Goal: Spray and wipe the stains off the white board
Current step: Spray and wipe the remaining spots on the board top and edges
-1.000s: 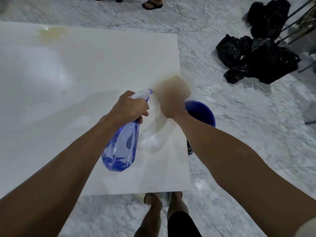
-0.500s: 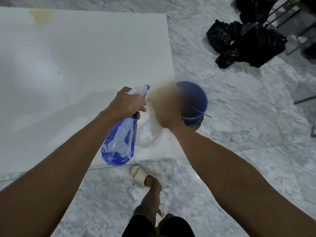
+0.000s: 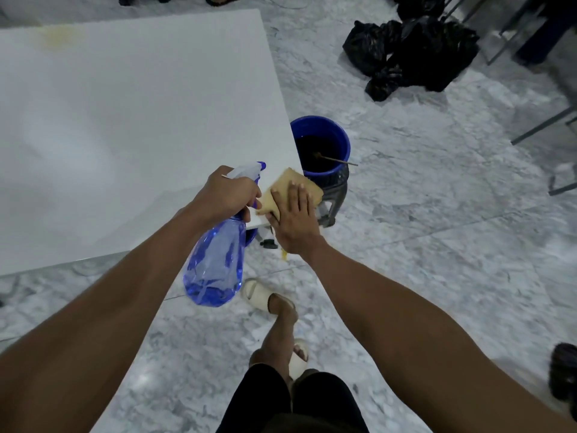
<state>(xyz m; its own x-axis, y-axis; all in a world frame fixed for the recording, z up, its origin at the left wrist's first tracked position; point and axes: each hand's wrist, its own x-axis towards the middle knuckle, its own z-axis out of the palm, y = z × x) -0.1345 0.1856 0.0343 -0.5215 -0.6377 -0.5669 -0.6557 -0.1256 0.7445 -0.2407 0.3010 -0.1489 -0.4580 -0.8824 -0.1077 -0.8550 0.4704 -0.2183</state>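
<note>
My left hand (image 3: 229, 195) grips the neck of the spray bottle (image 3: 215, 264), fingers curled round it below the white trigger head, blue nozzle tip pointing away from me over the white board (image 3: 131, 126). The bottle is clear blue, hanging tilted, its base toward me, a little blue liquid pooled at the bottom. My right hand (image 3: 295, 220) lies flat, fingers straight and together, pressing on a yellow-tan cloth (image 3: 293, 185) at the board's near right corner. The cloth sticks out past my fingertips; part of it looks to overhang the board's edge, though I cannot tell how much.

The board is a big white slab, filling the upper left of the view, glossy. One yellowish stain (image 3: 57, 37) sits near its far edge, well apart from both hands.

Just beside the board's right edge stands a blue bucket (image 3: 321, 142), dark inside, with a thin stick (image 3: 338, 160) leaning across its rim. It rests on a grey plastic stool (image 3: 332, 195). Farther right, black bags (image 3: 412, 48) are heaped on the marble floor (image 3: 437, 245). Metal frame legs show at the right edge.

Below: my legs in dark shorts, cream slippers (image 3: 259, 292) on both feet, one foot set ahead of the other.
</note>
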